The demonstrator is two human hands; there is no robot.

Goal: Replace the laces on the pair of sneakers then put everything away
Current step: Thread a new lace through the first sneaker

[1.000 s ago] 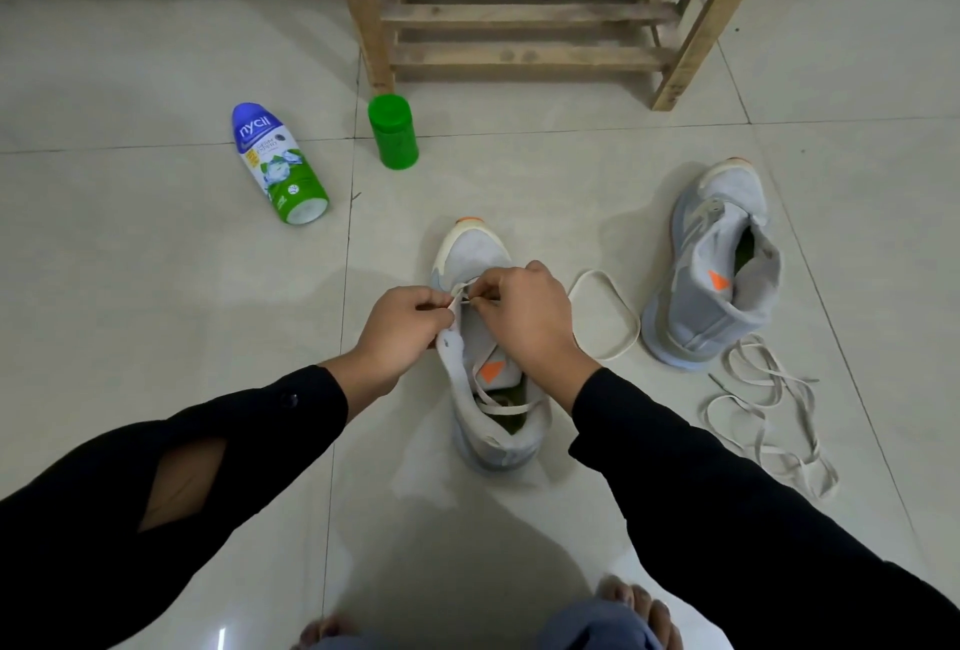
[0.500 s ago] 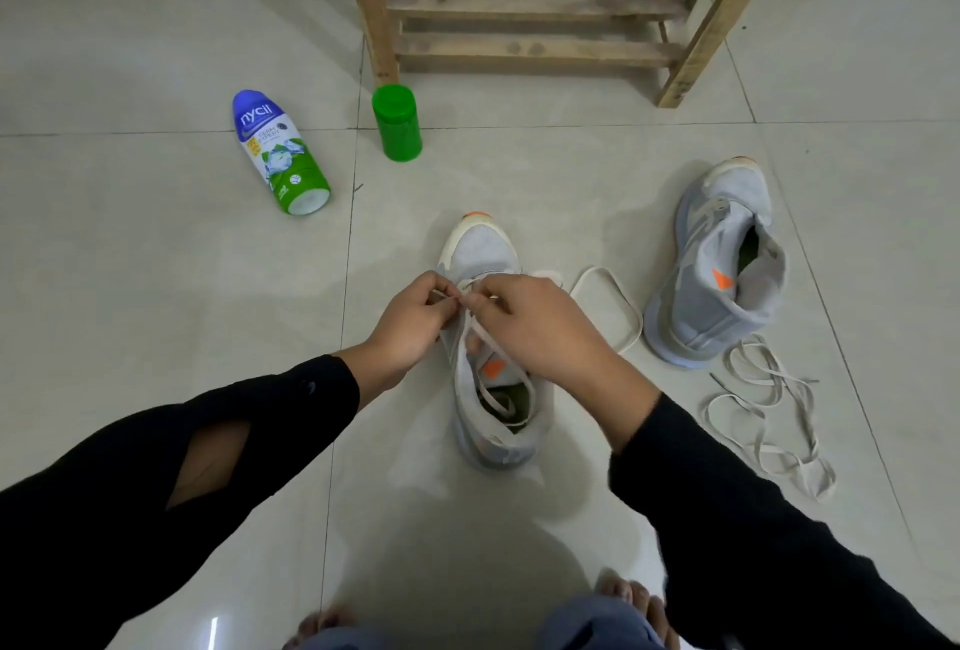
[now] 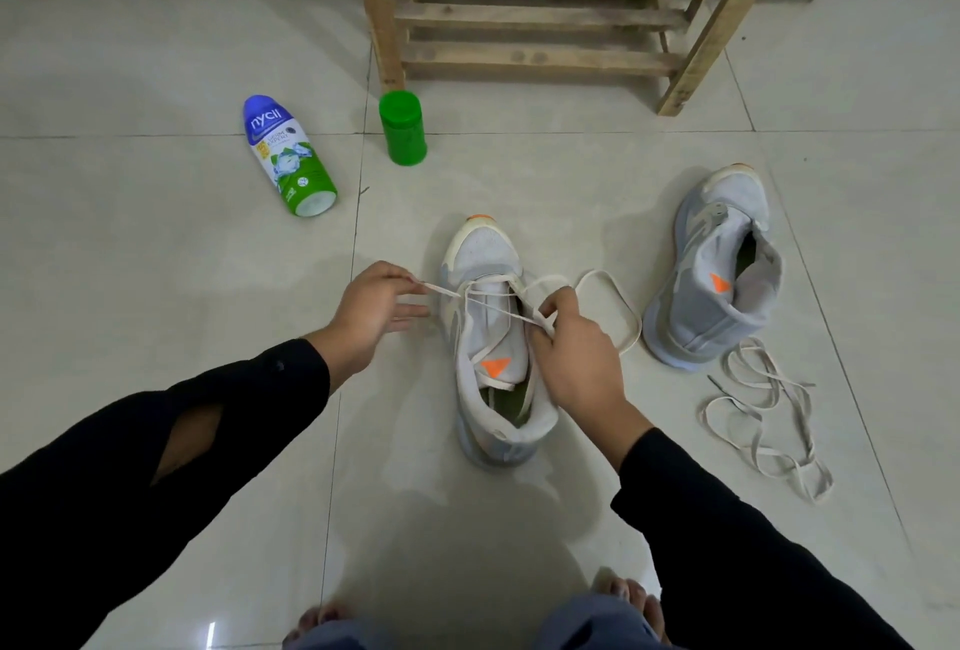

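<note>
A grey and white sneaker (image 3: 485, 254) with an orange triangle on its tongue stands on the tiled floor in front of me, toe pointing away. A cream lace (image 3: 618, 301) runs through its front eyelets and loops out to the right. My left hand (image 3: 371, 314) pinches one lace end just left of the shoe. My right hand (image 3: 576, 353) grips the lace over the shoe's right side. The second sneaker (image 3: 719, 264) stands unlaced to the right. A loose lace (image 3: 763, 420) lies tangled on the floor by its heel.
A blue and green powder bottle (image 3: 288, 155) lies on its side at the left. A green container (image 3: 402, 128) stands beside the leg of a wooden rack (image 3: 535, 15) at the back. My bare toes (image 3: 623, 592) show at the bottom edge.
My hands have moved apart: the left has pulled a lace end out to the left of the shoe, and the right has shifted to the shoe's right side.
</note>
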